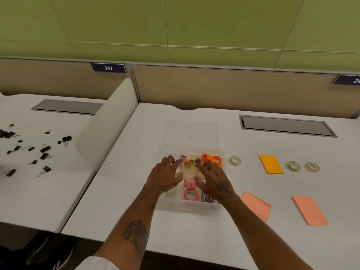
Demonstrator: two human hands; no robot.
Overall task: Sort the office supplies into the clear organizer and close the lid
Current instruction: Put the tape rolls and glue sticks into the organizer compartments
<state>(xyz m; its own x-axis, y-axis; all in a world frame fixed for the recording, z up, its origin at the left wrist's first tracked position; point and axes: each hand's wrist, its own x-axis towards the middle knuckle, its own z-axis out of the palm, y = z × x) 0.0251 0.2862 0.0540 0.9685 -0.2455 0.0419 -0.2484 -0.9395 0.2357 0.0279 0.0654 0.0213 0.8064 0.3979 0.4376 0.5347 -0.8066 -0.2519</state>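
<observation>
The clear organizer [194,208] sits mid-desk with its lid [191,133] laid open behind it. Inside are coloured highlighters [192,161], orange scissors [211,159], pink tape dispensers [191,193] and metal clips [207,198]. My left hand [165,175] and my right hand [214,178] hover over the box with fingers spread, fingertips at the highlighters; blur hides whether they grip any. On the desk to the right lie three tape rolls [235,160] [293,166] [312,167], a yellow sticky pad [271,164] and two pink sticky pads [257,205] [310,210].
A white divider [105,123] separates this desk from the left desk, where several black binder clips [44,151] lie scattered. A grey cable hatch [286,126] is set into the desk at the back right. A beige partition runs along the rear.
</observation>
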